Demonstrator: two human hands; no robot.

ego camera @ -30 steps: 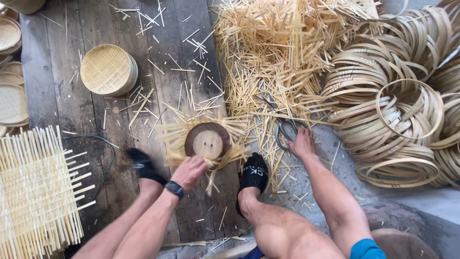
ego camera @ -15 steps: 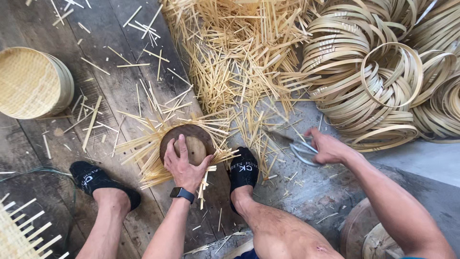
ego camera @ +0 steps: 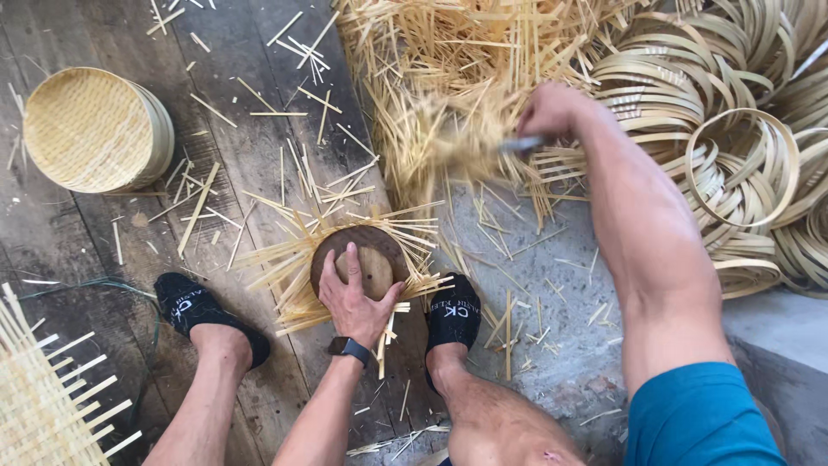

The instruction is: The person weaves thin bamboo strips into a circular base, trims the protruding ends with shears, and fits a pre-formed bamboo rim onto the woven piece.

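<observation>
My left hand [ego camera: 358, 298] presses flat on a round dark wooden disc [ego camera: 373, 248]. The disc lies on a woven bamboo piece [ego camera: 276, 269] whose loose strip ends fan out over the plank floor between my feet. My right hand [ego camera: 552, 108] is raised over the pile of bamboo strips [ego camera: 448, 69], closed on a blurred metal tool that looks like scissors [ego camera: 520, 144]. My feet wear black slippers, one to the left [ego camera: 191, 306] and one to the right [ego camera: 454, 318] of the disc.
A round woven bamboo lid [ego camera: 90, 129] sits at the upper left. Coiled bamboo hoops [ego camera: 742, 138] are heaped at the right. A flat woven mat with loose ends [ego camera: 43, 397] lies at the lower left. Short strips litter the planks; a concrete step [ego camera: 776, 345] is at right.
My right hand took the scissors off the floor and lifted them up toward the strip pile. My left hand settled on the disc and stays there.
</observation>
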